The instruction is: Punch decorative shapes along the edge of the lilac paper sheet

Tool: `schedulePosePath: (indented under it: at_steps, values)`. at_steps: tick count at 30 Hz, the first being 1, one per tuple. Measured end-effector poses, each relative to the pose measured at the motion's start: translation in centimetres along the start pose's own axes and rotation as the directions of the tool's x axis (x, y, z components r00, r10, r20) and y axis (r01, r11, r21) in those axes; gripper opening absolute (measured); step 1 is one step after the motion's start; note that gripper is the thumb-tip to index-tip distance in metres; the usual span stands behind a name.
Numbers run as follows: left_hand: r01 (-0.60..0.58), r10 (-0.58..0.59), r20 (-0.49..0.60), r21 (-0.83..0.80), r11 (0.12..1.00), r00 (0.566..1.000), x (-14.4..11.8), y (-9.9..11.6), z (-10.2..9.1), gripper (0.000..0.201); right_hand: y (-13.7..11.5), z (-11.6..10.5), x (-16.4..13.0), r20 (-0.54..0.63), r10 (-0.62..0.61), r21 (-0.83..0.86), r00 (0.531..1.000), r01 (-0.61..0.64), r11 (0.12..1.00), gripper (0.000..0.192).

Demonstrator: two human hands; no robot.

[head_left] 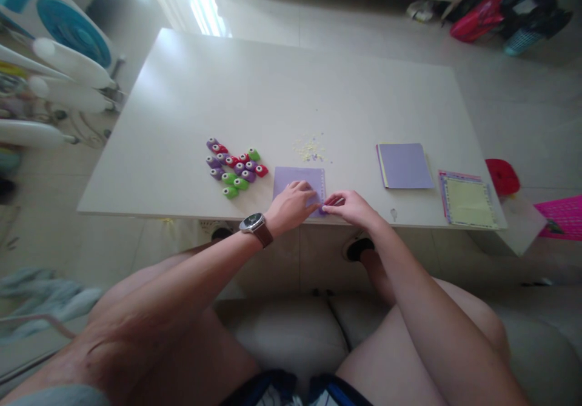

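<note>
A broad white surface [254,91] is seen from above, with the person seated at its near edge. Largest of the items on it is a stack of purple and yellow sheets [404,165] at right, and beside that a patterned pad with a yellow face [468,201].

A single purple sheet [295,182] is laid flat at the near edge, between the two hands. A row of small holes is made out along its right margin, so punching appears to be already under way there; the rest of the sheet looks uncut. A scatter of pale paper bits [310,148] is noted just beyond the sheet, judged to be punched-out waste.

A cluster of small craft punches [236,166] in purple, red and green is set to the left, apart from both hands.

The left hand [291,206], a watch [254,224] worn at its wrist, is laid on the purple sheet with fingers loosely curled, pressing it down rather than gripping. The right hand [352,207] is pinched narrowly around a small red and purple punch [328,205] at the sheet's lower right corner.
</note>
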State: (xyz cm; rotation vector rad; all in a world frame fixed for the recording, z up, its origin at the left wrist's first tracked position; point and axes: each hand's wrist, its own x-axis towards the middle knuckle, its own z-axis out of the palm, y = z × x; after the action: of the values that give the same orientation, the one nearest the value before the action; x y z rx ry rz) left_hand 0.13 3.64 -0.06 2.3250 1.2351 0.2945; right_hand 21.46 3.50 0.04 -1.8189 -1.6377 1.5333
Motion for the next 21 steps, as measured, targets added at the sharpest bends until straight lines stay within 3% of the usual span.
schedulePosePath:
  at_steps: [12,21]
  values:
    - [0.024,-0.024,-0.01,0.002,1.0,1.0,-0.1,0.4,0.0,0.037,0.1,-0.2,0.0,0.029,0.0,-0.002,1.0,0.0,1.0,0.02]
    - [0.079,-0.078,-0.055,0.022,0.997,0.995,0.1,1.0,0.6,0.049,-0.1,0.2,0.2,-0.021,0.014,-0.059,1.0,-0.015,0.998,0.016]
